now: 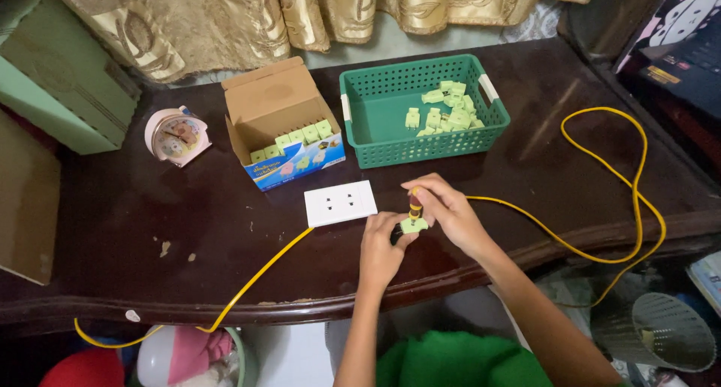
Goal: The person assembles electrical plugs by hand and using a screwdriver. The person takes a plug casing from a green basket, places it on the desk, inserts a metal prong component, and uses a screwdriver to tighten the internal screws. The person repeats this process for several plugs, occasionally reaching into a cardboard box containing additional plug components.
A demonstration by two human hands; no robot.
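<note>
Both hands, left [381, 244] and right [443, 210], clamped on green plug [414, 224] and screwdriver [414, 201]

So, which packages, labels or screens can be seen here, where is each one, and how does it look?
Cardboard box: on the table left of the green basket, open, brown flaps, blue printed front, light green plugs inside.
Sticker: on the table's front edge, small, white, oval.
Laptop screen: top right corner, dark, only partly in view.

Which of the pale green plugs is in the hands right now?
The plug at the table's front edge, pinched between left hand and right hand. The others lie in the basket and box.
</note>
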